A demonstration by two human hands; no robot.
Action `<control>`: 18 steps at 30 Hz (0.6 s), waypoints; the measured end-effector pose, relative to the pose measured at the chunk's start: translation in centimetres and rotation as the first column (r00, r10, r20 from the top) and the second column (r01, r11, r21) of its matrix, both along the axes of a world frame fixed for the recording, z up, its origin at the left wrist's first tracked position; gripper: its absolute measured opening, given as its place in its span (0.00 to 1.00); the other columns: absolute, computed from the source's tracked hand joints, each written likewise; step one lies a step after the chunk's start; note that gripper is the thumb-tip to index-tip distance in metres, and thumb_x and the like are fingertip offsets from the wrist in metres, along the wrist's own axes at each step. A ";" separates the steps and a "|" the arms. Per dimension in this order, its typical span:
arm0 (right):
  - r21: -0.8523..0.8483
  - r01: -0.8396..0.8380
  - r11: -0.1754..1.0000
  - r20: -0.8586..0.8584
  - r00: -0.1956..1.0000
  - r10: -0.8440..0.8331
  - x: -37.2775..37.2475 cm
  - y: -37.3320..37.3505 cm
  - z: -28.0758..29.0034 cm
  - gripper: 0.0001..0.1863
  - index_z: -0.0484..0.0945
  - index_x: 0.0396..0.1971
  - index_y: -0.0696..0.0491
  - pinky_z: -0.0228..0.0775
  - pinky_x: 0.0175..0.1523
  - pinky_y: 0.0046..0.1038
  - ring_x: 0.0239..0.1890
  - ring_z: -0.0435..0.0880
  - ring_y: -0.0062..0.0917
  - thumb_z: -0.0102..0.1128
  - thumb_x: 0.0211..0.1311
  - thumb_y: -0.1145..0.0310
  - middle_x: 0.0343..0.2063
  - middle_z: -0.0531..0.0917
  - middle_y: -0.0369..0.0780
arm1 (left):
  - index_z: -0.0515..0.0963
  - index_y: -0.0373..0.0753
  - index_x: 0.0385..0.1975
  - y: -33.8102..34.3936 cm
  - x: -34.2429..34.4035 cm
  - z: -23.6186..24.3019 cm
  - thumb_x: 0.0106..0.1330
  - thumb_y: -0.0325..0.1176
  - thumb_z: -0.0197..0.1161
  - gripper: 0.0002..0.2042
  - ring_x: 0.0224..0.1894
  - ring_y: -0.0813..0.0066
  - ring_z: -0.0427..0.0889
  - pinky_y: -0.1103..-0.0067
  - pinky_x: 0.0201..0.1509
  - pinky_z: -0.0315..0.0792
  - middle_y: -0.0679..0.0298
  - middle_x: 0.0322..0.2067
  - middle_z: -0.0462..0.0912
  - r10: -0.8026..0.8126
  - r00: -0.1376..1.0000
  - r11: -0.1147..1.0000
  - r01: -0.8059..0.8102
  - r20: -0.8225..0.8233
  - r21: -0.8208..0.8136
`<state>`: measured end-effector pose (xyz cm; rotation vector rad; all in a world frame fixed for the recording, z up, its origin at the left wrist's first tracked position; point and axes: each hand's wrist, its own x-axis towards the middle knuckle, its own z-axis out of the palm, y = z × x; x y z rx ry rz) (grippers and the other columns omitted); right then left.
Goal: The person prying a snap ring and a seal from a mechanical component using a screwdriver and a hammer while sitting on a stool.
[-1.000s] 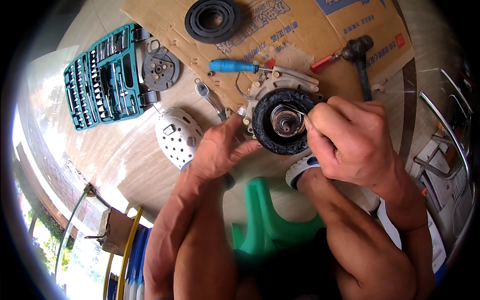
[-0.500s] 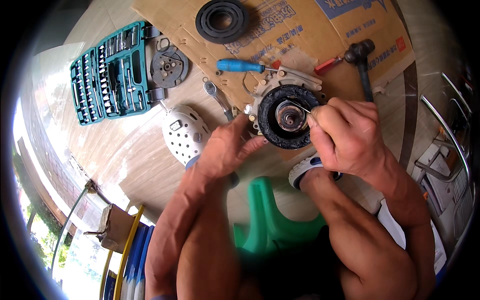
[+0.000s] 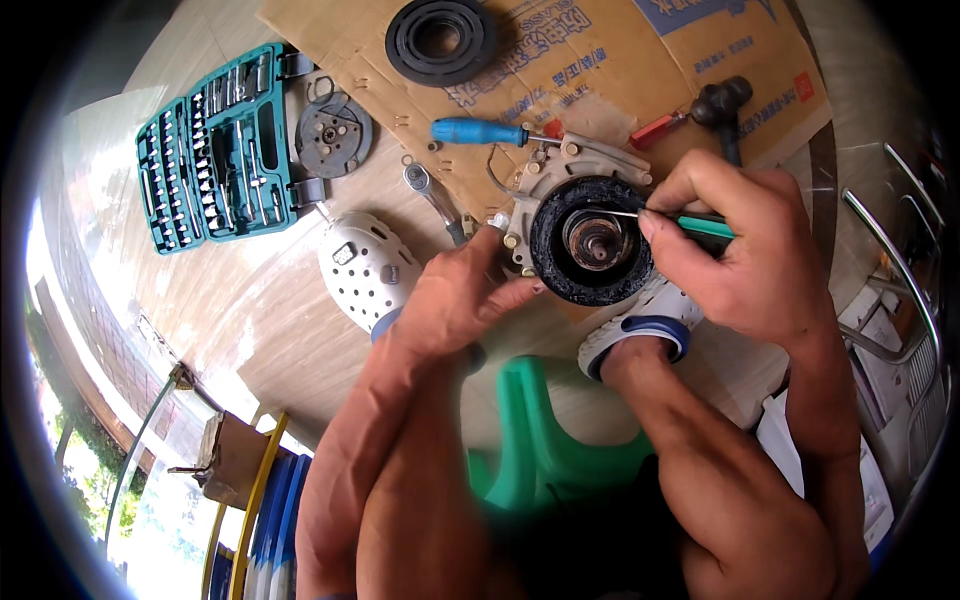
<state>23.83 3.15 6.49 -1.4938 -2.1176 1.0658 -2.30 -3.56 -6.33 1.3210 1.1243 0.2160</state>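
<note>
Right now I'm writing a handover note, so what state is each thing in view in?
Right hand: pinching a green-handled tool, thin shaft over the black ring
Left hand: thumb and forefinger apart beside the metal housing; grip unclear
Black ring: sitting on the housing, surface rough
Toolbox: open
Blue screwdriver: lying down
Ratchet: lying, not held
Hammer: lying, handle partly hidden
Cardboard: flattened
Black disc: lying flat on the cardboard

Signs of a Repair Workshop

The place looks like a repair workshop, its work laid out around a cardboard sheet [image 3: 640, 62]. On the sheet lie a hammer [image 3: 722, 103] and a grooved black ring [image 3: 440, 66]; at its near edge rests a metal housing [image 3: 580, 160]. Left of the sheet, an open teal socket case [image 3: 284, 160] and a metal disc [image 3: 350, 150] lie on the floor [image 3: 280, 290].
</note>
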 end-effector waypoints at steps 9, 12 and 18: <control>-0.002 -0.099 0.995 0.071 0.992 0.099 -0.3 0.6 -0.2 0.08 0.76 0.30 0.58 0.75 0.31 0.33 0.27 0.87 0.39 0.68 0.56 0.80 0.24 0.83 0.45 | 0.74 0.32 0.50 0.3 0.0 0.4 0.66 0.52 0.72 0.28 0.41 0.40 0.86 0.60 0.44 0.78 0.44 0.32 0.85 -0.014 1.000 0.999 0.014 -0.014 -0.030; -0.004 -0.125 0.992 0.127 0.984 0.125 -0.8 0.8 0.2 0.08 0.74 0.29 0.57 0.74 0.30 0.34 0.26 0.85 0.41 0.67 0.55 0.80 0.24 0.83 0.45 | 0.74 0.33 0.51 0.3 0.0 0.6 0.66 0.52 0.72 0.28 0.41 0.40 0.86 0.60 0.45 0.78 0.45 0.32 0.85 -0.018 1.000 0.999 0.018 -0.020 -0.031; 0.079 -0.201 0.976 0.171 0.968 0.185 -1.1 -0.1 0.1 0.09 0.73 0.27 0.55 0.69 0.25 0.36 0.21 0.80 0.40 0.67 0.53 0.80 0.21 0.78 0.42 | 0.74 0.33 0.51 0.5 -0.1 1.0 0.67 0.51 0.71 0.27 0.41 0.41 0.86 0.60 0.45 0.78 0.45 0.33 0.85 -0.040 0.999 0.999 0.039 -0.029 -0.029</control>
